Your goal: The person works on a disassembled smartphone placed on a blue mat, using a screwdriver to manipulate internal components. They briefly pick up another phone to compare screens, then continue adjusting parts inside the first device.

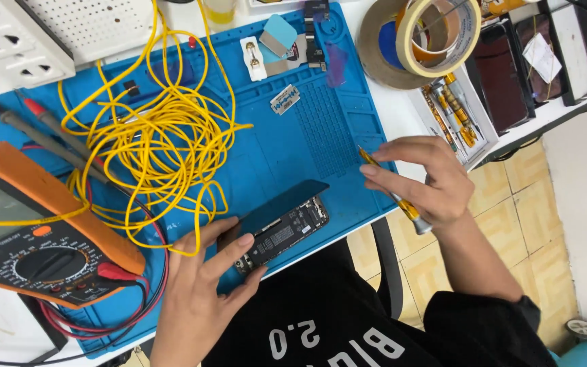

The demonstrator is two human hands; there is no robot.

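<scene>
The left hand (202, 285) pinches the opened phone (283, 231) near the mat's (273, 156) edge; keep it steady while the right hand (419, 180), gripping a screwdriver (395, 197), approaches.

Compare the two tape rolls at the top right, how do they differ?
The brown roll lies flat on the table; the cream roll leans tilted on top of it. The brown roll looks wider and darker, the cream roll paler and thinner-walled. Both are round, open-centred rolls.
</scene>
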